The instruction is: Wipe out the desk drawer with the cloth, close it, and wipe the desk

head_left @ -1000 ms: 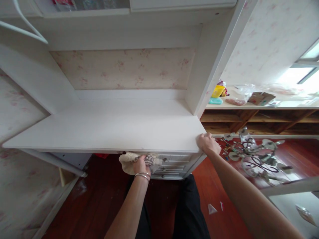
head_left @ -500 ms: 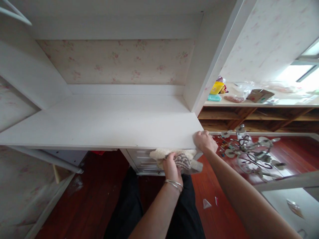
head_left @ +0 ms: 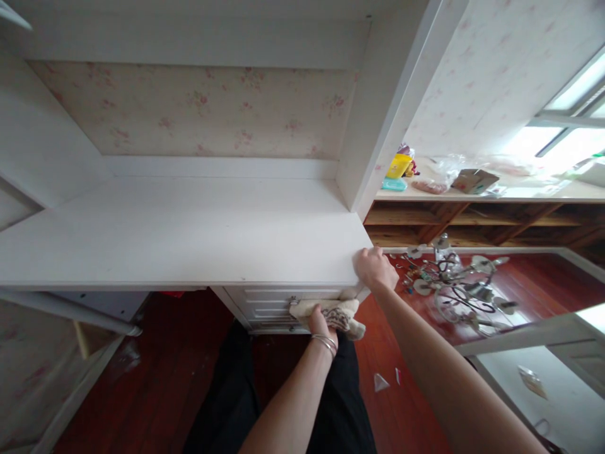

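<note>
Cloth (head_left: 331, 311) sits bunched in the left hand (head_left: 322, 320), pressed on the drawer fronts (head_left: 271, 305) just under the desk (head_left: 189, 233) edge; it has moved right along that edge since a second ago, then dropped lower. Right hand (head_left: 375, 268) stays closed over the desk's right corner. How many drawers, and the cloth's underside, are hidden.

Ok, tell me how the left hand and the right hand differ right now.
The left hand sits below the desk top, gripping a cream cloth against the drawer front; the right hand sits higher, gripping the desk's front right corner and holding no cloth. The left wrist wears silver bangles; the right wrist is bare. Both arms are bare.
</note>
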### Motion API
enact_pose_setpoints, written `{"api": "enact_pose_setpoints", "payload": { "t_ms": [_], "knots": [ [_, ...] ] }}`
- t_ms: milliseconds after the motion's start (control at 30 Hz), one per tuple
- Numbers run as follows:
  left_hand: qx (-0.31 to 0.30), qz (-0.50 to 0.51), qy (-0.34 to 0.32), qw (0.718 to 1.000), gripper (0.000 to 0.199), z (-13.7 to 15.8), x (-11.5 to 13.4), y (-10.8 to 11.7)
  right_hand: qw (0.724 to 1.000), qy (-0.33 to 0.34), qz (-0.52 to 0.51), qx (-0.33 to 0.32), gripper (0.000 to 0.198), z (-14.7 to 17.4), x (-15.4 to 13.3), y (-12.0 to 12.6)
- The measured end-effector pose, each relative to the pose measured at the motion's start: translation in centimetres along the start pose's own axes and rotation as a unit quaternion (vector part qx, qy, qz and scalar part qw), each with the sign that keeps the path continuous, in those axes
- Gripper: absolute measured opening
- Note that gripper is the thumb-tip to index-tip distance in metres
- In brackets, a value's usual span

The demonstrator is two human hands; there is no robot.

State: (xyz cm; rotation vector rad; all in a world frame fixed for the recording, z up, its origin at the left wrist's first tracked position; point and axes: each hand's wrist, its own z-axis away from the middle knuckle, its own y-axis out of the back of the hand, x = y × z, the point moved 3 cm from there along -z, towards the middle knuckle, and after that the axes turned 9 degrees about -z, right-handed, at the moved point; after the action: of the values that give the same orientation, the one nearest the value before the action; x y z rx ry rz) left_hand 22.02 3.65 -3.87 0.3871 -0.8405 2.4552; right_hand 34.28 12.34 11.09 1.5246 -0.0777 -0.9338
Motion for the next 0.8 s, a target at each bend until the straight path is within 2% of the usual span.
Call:
{"api": "enact_pose_setpoints", "payload": {
  "t_ms": [100, 267, 400, 533, 600, 667, 800],
  "knots": [
    [0.044, 0.0, -0.033, 0.999, 0.009, -1.3, 2.8, 2.7, 1.0, -0.002, -0.001, -0.003, 0.052, 0.0, 0.0, 0.0],
    [0.103, -0.005, -0.109, 0.989, 0.008, -1.6, 9.4, 7.1, 1.0, -0.006, -0.006, -0.008, 0.053, 0.1, -0.1, 0.1],
    [0.151, -0.003, -0.17, 0.974, 0.016, 0.0, 15.1, 9.6, 1.0, -0.004, -0.003, -0.012, 0.055, 0.1, -0.1, 0.2],
    [0.159, 0.002, -0.217, 0.963, 0.019, 2.8, 19.0, 10.0, 1.0, -0.005, -0.002, -0.01, 0.055, 0.2, -0.2, 0.2],
    [0.121, 0.008, -0.24, 0.963, 0.021, 4.7, 19.7, 9.2, 1.0, -0.006, -0.002, -0.01, 0.055, 0.3, -0.3, 0.2],
    [0.073, 0.018, -0.249, 0.966, 0.021, 6.7, 19.4, 7.9, 1.0, -0.007, -0.002, -0.011, 0.053, 0.4, -0.3, 0.2],
    [0.022, 0.023, -0.23, 0.973, 0.029, 9.8, 15.8, 4.4, 1.0, -0.004, 0.004, -0.008, 0.051, 0.5, -0.4, 0.3]
  ]
}}
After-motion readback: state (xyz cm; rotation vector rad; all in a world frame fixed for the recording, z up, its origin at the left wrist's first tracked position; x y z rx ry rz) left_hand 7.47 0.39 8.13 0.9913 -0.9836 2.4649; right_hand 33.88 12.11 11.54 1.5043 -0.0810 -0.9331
